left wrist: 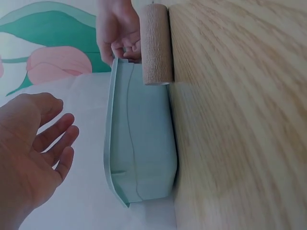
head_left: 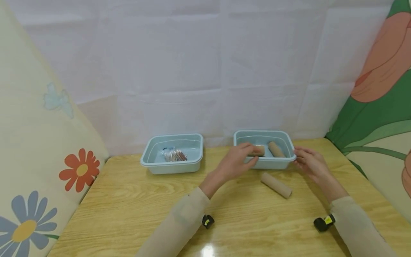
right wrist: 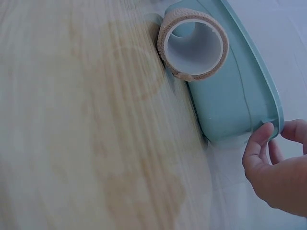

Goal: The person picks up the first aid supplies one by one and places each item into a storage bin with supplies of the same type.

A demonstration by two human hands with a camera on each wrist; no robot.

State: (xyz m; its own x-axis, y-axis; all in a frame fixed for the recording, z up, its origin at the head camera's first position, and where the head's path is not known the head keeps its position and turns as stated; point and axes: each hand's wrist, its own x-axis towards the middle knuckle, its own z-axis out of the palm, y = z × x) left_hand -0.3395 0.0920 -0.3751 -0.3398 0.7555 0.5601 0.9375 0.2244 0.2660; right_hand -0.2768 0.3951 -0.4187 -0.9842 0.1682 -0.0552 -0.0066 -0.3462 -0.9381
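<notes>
The right light-blue plastic basin (head_left: 273, 163) holds two tan rolls, one lying by the left (head_left: 259, 151) and one leaning at the right (head_left: 275, 150). My right hand (head_left: 312, 163) pinches the basin's right rim between thumb and fingers, as the right wrist view also shows. Over the basin's front left hovers my left hand (head_left: 237, 160), its fingers loosely bent with nothing between them in the left wrist view. A third tan roll (head_left: 277, 185) lies on the table in front; the right wrist view shows its textured wrap and hollow white core (right wrist: 194, 48).
Another light-blue basin (head_left: 174, 167) stands to the left, with a clear packet of thin sticks (head_left: 174, 155) inside. The wooden table (head_left: 128, 207) meets a white cloth backdrop (head_left: 167, 71) behind, and flowered cloths hang at both sides.
</notes>
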